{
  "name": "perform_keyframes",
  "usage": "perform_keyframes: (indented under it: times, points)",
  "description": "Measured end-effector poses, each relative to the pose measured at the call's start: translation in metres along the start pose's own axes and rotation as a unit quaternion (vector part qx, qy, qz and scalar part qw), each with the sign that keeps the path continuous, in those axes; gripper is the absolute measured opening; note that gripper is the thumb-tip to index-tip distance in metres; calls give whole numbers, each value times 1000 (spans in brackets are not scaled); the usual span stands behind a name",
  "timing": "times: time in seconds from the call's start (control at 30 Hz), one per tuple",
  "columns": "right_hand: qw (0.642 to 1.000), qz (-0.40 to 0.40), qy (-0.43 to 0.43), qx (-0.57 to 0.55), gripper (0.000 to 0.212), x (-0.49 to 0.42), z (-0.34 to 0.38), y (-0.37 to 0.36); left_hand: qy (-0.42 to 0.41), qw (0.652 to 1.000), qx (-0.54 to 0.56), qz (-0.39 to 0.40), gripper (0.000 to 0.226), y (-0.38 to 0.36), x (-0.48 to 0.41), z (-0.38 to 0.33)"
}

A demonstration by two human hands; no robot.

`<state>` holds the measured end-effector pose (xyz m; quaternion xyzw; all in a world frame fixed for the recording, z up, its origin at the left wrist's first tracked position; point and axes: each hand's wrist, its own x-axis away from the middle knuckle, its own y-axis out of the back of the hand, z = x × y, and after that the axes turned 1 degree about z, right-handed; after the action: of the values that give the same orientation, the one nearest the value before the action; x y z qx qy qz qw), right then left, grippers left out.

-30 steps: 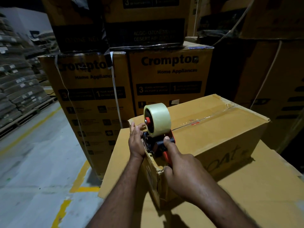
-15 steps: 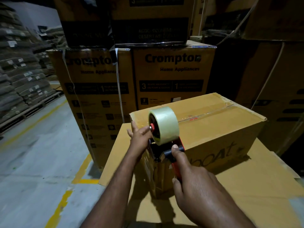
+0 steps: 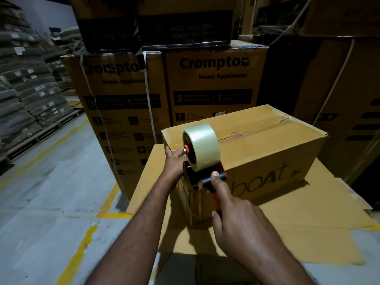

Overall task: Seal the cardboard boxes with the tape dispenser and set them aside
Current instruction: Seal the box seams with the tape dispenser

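At near end of box [image 3: 267,149] | right hand [image 3: 238,221] grips tape dispenser [image 3: 202,159] handle; left hand [image 3: 174,163] braces box, fingers extended | top seam taped; cutting, setting aside apparently outstanding

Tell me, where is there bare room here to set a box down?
Bare cardboard sheet right of the box, up to the dark stack; open floor left, between the Crompton cartons and the sack pallets. Crowded: the box's near end, where the left hand, right hand and dispenser sit, and behind it, cartons stand close.
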<state>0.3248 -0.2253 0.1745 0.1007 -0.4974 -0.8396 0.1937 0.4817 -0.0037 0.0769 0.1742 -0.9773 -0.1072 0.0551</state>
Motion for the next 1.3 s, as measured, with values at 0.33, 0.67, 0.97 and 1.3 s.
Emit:
perform_keyframes:
  times: [0.33,0.67,0.97,1.3]
  points:
    - [1000,-1,-3,-2,84,25,-15,-9,-66,968,-239,-30,37,2,1,-7]
    - [999,8,-4,37,92,31,-8,-18,-156,940,-301,-45,33,14,17,-21]
    - [999,-49,-13,1,80,34,-18,-26,-211,954,-147,156,38,28,53,15]
    - [996,-74,-27,-48,70,43,-33,-38,-256,932,-210,149,28,24,57,10]
